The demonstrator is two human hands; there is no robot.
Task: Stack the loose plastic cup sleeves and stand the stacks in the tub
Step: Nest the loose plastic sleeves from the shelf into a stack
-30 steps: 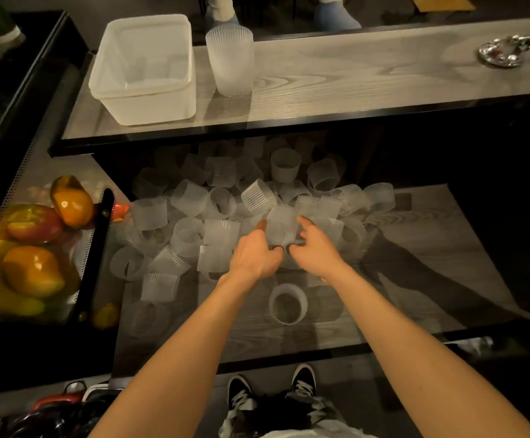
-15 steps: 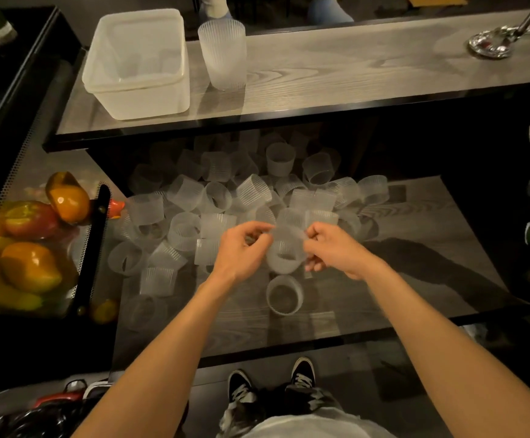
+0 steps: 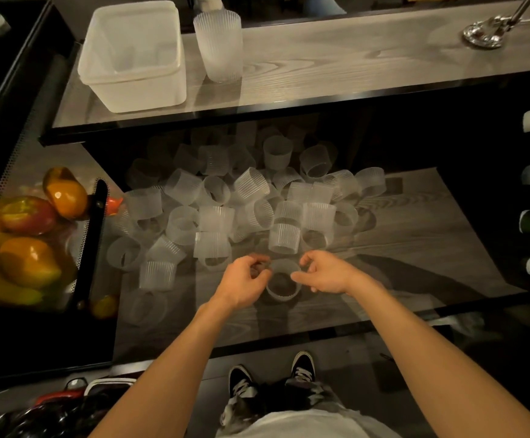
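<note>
Head view: left hand (image 3: 244,279) and right hand (image 3: 324,273) flank one upright sleeve (image 3: 282,294); grip clamped or not, unclear.

Looked dim and warm throughout, lit from overhead. Fell brightest on the upper counter (image 3: 352,58), with a pale sheen along its front edge and a hard glint off the metal ladle (image 3: 481,34). Threw long dark arm shadows rightward across the lower shelf (image 3: 415,235). Left the far sleeves (image 3: 276,153) under the counter murky and the corners near black. Bowed straight edges outward at the sides; went slightly soft around the left hand (image 3: 244,279) and right hand (image 3: 323,273).
</note>
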